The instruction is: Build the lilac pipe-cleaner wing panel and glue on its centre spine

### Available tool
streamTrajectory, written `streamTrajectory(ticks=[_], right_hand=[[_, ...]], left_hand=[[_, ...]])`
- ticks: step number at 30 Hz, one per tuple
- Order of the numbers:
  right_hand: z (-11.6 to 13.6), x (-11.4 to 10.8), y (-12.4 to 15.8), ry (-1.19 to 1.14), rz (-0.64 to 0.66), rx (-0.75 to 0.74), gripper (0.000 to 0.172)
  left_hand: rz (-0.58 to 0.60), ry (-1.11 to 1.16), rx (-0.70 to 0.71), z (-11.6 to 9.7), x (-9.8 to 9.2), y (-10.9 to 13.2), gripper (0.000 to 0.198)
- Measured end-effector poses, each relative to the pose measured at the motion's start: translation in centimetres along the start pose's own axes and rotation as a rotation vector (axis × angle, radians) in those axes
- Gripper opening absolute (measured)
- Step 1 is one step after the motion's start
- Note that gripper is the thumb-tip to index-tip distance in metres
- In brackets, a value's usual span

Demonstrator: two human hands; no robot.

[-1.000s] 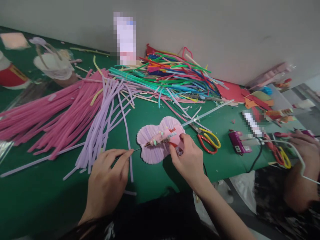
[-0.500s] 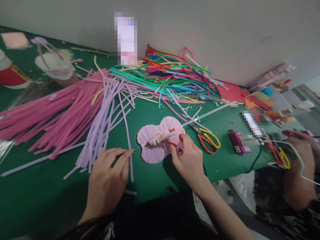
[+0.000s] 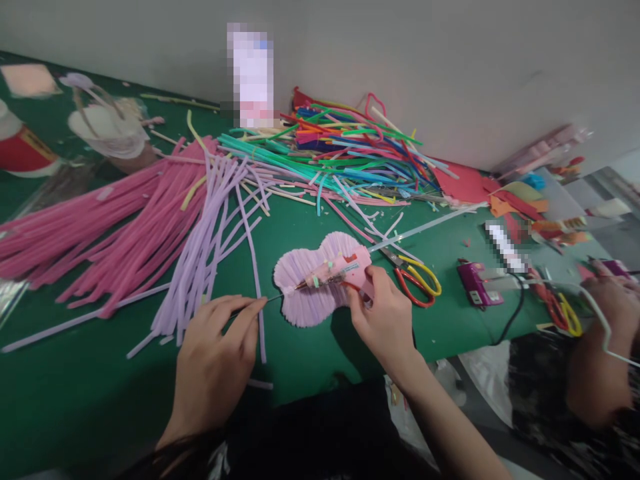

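My right hand (image 3: 383, 310) is wrapped round the handle of a pink glue gun (image 3: 353, 263), whose metal tip points left over a pleated lilac piece (image 3: 313, 307). A long clear glue stick (image 3: 430, 225) sticks out from the back of the gun. My left hand (image 3: 220, 347) pinches a thin wire (image 3: 274, 298), and the wire's far end reaches the left side of the lilac piece, near the gun's tip. The lilac piece has two rounded lobes and a narrower waist.
Pink stems (image 3: 145, 233) and lilac stems (image 3: 195, 253) lie left, a multicoloured pile (image 3: 350, 150) behind. Scissors (image 3: 420, 277) lie right of my right hand, then a purple box (image 3: 477, 287) with a cable. Another person's hand (image 3: 617, 303) is at far right. Cups stand back left.
My right hand and the glue gun have shifted slightly right, the tip moving away from the wire's end. My left hand has stayed put. The other person's hand has moved right.
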State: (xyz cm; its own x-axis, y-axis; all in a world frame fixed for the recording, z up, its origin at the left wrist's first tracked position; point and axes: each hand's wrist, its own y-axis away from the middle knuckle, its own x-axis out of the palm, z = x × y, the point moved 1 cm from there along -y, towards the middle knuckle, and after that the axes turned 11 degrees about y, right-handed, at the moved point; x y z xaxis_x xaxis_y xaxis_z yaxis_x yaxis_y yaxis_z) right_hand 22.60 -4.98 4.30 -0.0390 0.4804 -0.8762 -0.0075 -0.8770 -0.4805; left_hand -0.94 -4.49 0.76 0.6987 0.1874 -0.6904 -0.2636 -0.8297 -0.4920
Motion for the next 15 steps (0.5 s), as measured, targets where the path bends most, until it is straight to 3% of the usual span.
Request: streamTrajectory(ticks=[15], right_hand=[[-0.94,0.12,0.36,0.011,0.037,0.054,0.022]], left_hand=[[0.005,-0.004,-0.013,-0.01,-0.06,0.10,0.021]])
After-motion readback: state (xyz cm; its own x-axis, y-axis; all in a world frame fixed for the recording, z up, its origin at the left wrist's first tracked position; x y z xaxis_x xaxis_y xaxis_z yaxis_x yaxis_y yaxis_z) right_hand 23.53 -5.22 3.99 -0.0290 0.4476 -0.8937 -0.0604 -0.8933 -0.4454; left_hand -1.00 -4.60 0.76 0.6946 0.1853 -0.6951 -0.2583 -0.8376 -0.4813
